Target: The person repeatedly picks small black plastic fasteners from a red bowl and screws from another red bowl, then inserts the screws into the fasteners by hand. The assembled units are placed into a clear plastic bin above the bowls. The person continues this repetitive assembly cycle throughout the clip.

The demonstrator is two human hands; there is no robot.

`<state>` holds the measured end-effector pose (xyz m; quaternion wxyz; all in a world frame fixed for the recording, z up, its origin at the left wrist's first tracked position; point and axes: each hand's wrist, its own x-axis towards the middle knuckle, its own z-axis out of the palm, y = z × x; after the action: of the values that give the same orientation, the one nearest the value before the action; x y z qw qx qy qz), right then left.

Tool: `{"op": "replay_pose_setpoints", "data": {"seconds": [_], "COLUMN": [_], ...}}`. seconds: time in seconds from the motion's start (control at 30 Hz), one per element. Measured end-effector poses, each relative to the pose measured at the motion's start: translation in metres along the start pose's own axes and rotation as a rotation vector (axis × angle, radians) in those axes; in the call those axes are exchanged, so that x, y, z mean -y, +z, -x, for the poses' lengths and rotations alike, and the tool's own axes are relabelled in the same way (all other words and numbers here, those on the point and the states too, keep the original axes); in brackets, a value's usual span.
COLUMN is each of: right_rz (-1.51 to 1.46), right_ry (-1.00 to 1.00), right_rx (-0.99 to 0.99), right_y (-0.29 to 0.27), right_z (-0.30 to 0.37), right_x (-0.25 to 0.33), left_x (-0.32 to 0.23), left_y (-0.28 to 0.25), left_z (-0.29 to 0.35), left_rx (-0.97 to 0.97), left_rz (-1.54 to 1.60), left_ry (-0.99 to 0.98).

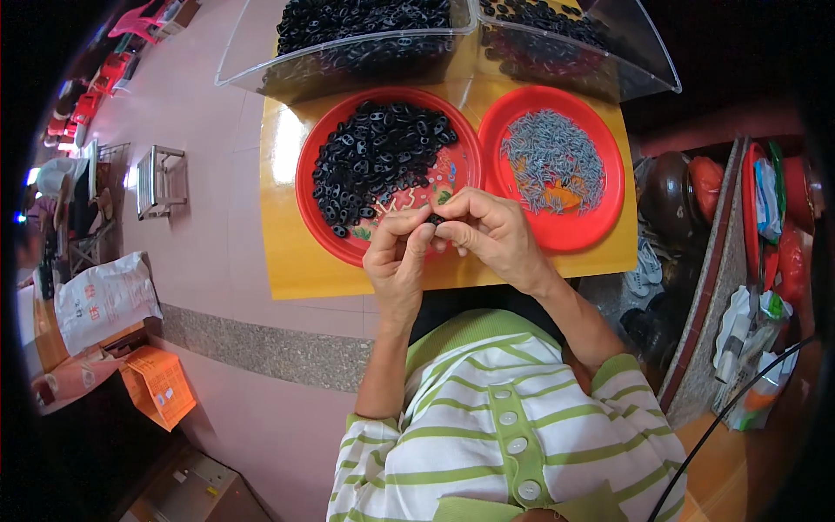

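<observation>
Fingertips of my left hand (pixel 400 257) and my right hand (pixel 494 233) meet over the near edge of a red plate, pinching a small black plastic piece (pixel 435 220) between them. Most of that piece is hidden by the fingers. The red plate (pixel 303 187) on the left carries a heap of small black plastic pieces with holes (pixel 370 152). Beside it, to the right, a second red plate (pixel 614 187) holds many small grey screws (pixel 557 152). My right hand is close to the rim between both plates.
Two clear plastic bins (pixel 461 33) full of black pieces stand at the table's far side. The yellow table (pixel 291 277) ends just before my lap. A metal stool (pixel 160 181) and a white sack (pixel 104 300) are at left; jars (pixel 674 187) and bags crowd the right.
</observation>
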<state>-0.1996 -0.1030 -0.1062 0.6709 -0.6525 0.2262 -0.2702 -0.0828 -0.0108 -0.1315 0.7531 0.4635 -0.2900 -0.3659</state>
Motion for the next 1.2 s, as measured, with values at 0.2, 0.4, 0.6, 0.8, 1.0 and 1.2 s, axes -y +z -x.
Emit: {"op": "replay_pose_setpoints", "data": {"seconds": [0.2,0.4,0.6,0.8,1.0,1.2], "right_rz": [-0.106,-0.048,0.538,0.753,0.601,0.789], "right_ry": [0.094,0.064,-0.325,-0.492,-0.258,0.013], "right_rx": [0.022,-0.183,-0.736,-0.826,-0.417,-0.133], "right_y": [-0.003,-0.038,-0.132,-0.154,-0.121,-0.092], "right_z": [-0.002,-0.032,-0.086,-0.097,-0.036,0.003], "right_x": [-0.004,0.014,0.067,0.071,0.021,-0.004], "left_x": [0.002,-0.005,-0.029,-0.014,-0.009,-0.004], "left_y": [0.002,-0.002,-0.025,-0.03,-0.031,-0.028], "left_z": [0.0,-0.028,-0.064,-0.071,-0.07,-0.071], "left_rx": [-0.029,-0.069,-0.181,-0.203,-0.18,-0.116], "left_rz": [-0.033,-0.347,-1.014,-1.103,-1.064,-1.156], "left_ry": [-0.034,0.008,0.204,0.176,0.154,0.279]}}
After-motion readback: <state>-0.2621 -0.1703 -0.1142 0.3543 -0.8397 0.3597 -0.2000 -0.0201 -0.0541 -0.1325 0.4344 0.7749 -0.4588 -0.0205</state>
